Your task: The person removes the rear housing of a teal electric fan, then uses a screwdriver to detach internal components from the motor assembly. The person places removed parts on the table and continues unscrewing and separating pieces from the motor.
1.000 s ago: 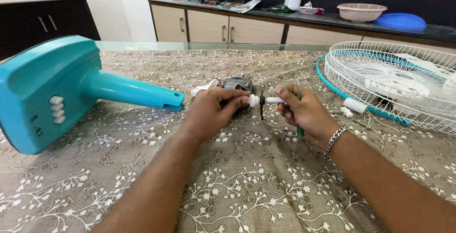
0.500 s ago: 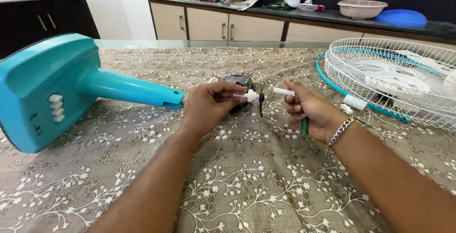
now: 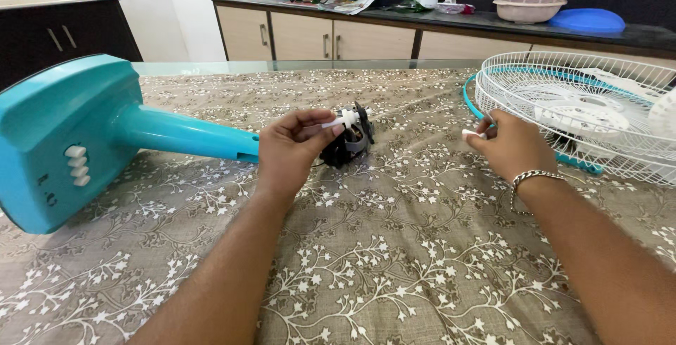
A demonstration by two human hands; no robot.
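Now, line by line.

Left hand: the left hand (image 3: 292, 149) is raised just off the cloth near the middle of the table, thumb and fingertips pinched on the white plastic end of the small dark grey fan motor with its metal core (image 3: 346, 141); the pinch keeps the motor tilted up so its shaft end faces the person.

Motor: lifted at its near end, its far end touching or just above the cloth, I cannot tell which; it sits just right of the open end of the stand's neck.

Right hand: the right hand (image 3: 512, 149), with a silver chain bracelet at the wrist, lies to the right, well apart from the motor, fingers curled and pressed on a short white plastic sleeve (image 3: 473, 134) that pokes out past the thumb, right beside the guard's rim.

Stand: the turquoise plastic fan stand with white push buttons (image 3: 77, 137) lies on its side at the left, neck pointing at the motor.

Guard: the white wire fan guard with a turquoise rim (image 3: 584, 102) lies flat at the far right, white blades under it.

Surface: the grey-brown tablecloth with white floral print (image 3: 394, 260) covers the table.

Background: a dark counter over beige cabinet doors (image 3: 310, 35) runs along the far wall, carrying a pink bowl and a blue lid.
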